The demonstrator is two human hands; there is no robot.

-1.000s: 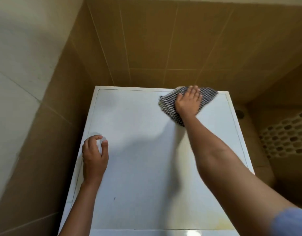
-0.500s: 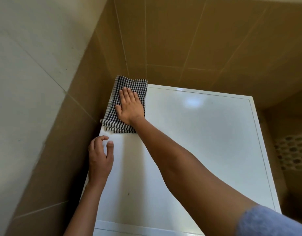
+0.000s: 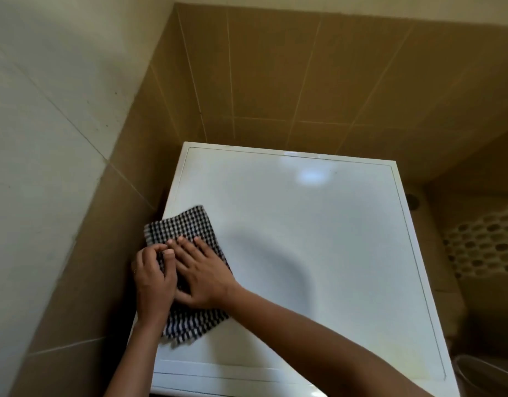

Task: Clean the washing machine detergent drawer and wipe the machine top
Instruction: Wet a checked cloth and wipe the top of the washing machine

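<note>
— What does the left grip (image 3: 154,282) have?
— The left edge of the checked cloth (image 3: 187,229). Its fingers curl round it, with the thumb on top.
— And the right grip (image 3: 202,275)?
— It touches the left one and grasps nothing. Its fingers are straight and the palm presses the cloth flat.
— Where does the cloth lie?
— Under both grips, on the near-left part of the machine top (image 3: 318,239). Its left edge may hang over the side, but that is hard to tell.
— Further out?
— Brown wall tiles (image 3: 275,81) beyond and to the left, and a perforated basket (image 3: 487,247) well off to the right.
</note>
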